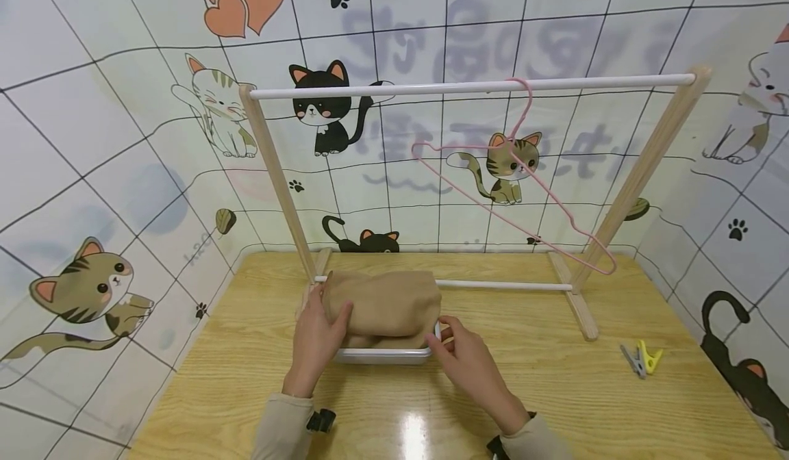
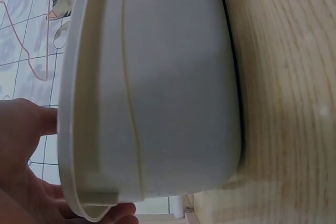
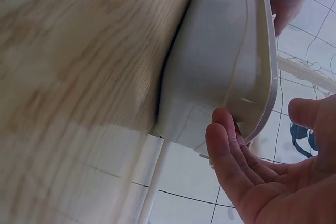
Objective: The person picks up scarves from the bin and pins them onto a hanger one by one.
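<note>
A white plastic tub (image 1: 382,359) stands on the table with a folded tan cloth (image 1: 382,302) inside, its folds rising above the rim. At the left side, my left hand (image 1: 317,337) holds the tub's rim, thumb toward the cloth. The left wrist view shows its fingers curled under the rim's corner (image 2: 97,212). My right hand (image 1: 468,364) is at the tub's right side. In the right wrist view its fingertips (image 3: 218,135) lie against or very near the outer wall below the rim, while the thumb (image 3: 304,111) stands apart from the rim.
Behind the tub rises a drying rack with wooden legs (image 1: 641,172) and a white top bar (image 1: 431,89). A pink hanger (image 1: 468,189) hangs from that bar. A grey clothespin (image 1: 633,362) and a yellow clothespin (image 1: 649,357) lie at right. Cat-patterned sheets line the walls.
</note>
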Demonstrator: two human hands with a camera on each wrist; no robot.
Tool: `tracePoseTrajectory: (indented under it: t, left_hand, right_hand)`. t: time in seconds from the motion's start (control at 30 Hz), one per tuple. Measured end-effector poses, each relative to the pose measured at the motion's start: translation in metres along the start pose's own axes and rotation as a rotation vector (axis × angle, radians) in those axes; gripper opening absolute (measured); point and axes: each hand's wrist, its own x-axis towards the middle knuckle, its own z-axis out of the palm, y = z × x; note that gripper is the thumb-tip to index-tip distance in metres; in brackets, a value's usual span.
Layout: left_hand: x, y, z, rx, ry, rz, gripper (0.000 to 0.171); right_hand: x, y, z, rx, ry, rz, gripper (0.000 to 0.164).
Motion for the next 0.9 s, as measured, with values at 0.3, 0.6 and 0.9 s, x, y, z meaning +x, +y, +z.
tracePoseTrajectory:
  t: [0.3,0.6,0.9]
  left_hand:
    - [0.0007,-0.0030,0.0026,0.060,0.028,0.026,0.066]
    - [0.0016,-0.0025,0.0017,0.039,0.036,-0.044,0.068]
    - [0.0055,-0.0020,-0.0066,-0.180,-0.100,-0.137,0.067]
  right_hand:
    - [0.0021,-0.0024,0.0006,-0.003,-0.007,0.026,0.047]
    - [0.0035,0.0019,0.0018,-0.007,-0.009,0.001,0.046]
    - [0.0032,0.0017,0.0018,-0.036,-0.004,-0.013,0.046]
